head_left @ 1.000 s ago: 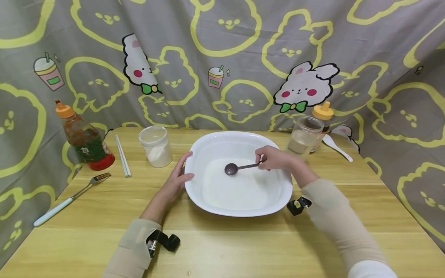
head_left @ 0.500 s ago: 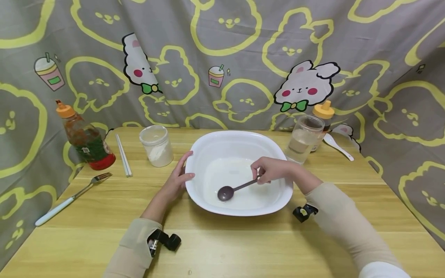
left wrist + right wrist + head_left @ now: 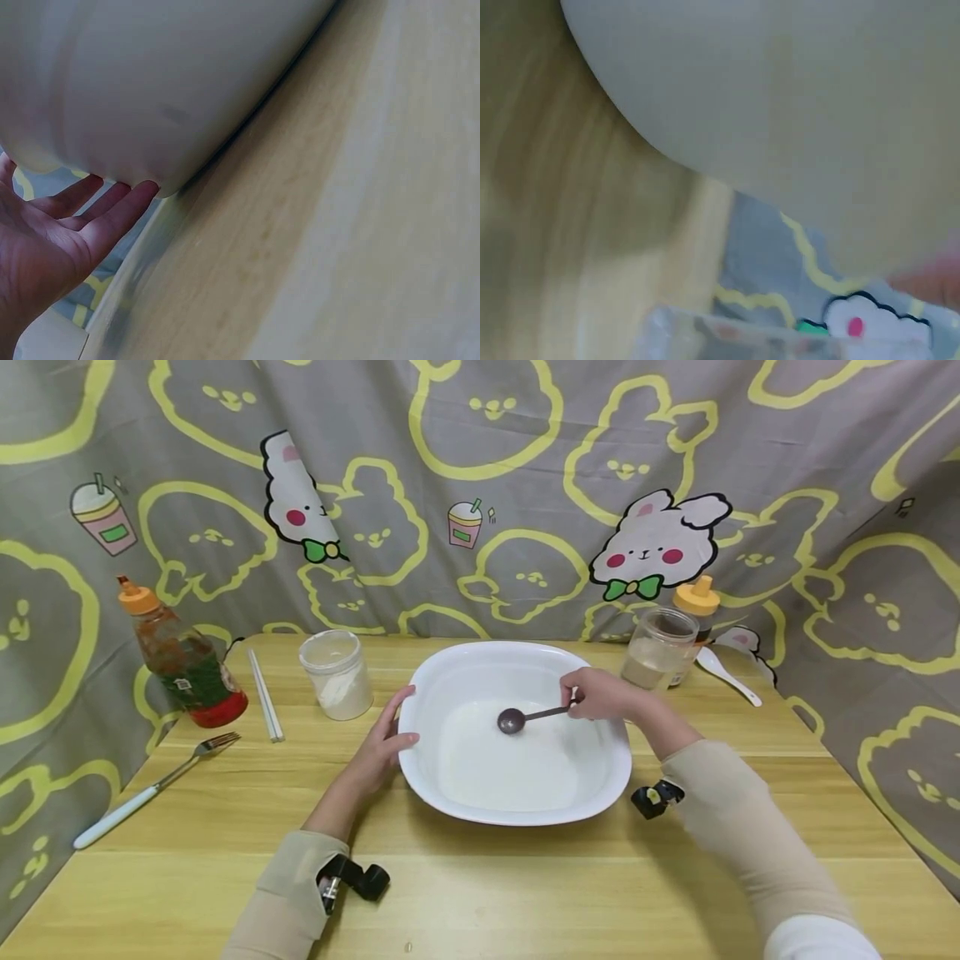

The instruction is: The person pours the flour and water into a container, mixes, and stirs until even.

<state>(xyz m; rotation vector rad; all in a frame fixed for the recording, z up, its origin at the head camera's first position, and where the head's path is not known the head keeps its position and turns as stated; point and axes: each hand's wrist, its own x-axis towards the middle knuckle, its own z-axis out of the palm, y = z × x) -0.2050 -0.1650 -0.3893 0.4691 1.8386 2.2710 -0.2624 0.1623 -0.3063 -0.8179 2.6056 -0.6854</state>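
A white basin [image 3: 517, 817] with a shallow milky liquid inside stands mid-table in the head view. My left hand [image 3: 378, 747] holds its left rim, thumb over the edge; the left wrist view shows the fingers [image 3: 120, 214] against its outer wall. With my right hand [image 3: 600, 693] I pinch the handle of a dark brown spoon [image 3: 512, 721] over the basin's right part. The spoon's bowl is at the liquid, left of the hand. Only a blurred bit of that hand shows at the edge of the right wrist view.
Left of the basin are a jar of white powder [image 3: 341, 685], chopsticks [image 3: 266, 697], a fork [image 3: 161, 787] and a red sauce bottle [image 3: 187, 668]. Behind right are a jar of clear liquid [image 3: 656, 652], an orange-capped bottle [image 3: 697, 602] and a white spoon [image 3: 727, 677]. A patterned curtain [image 3: 510, 493] hangs behind.
The brown spoon swept toward the basin's near left side, then back up and right, the right hand moving with it. The left hand and the basin stay in place.
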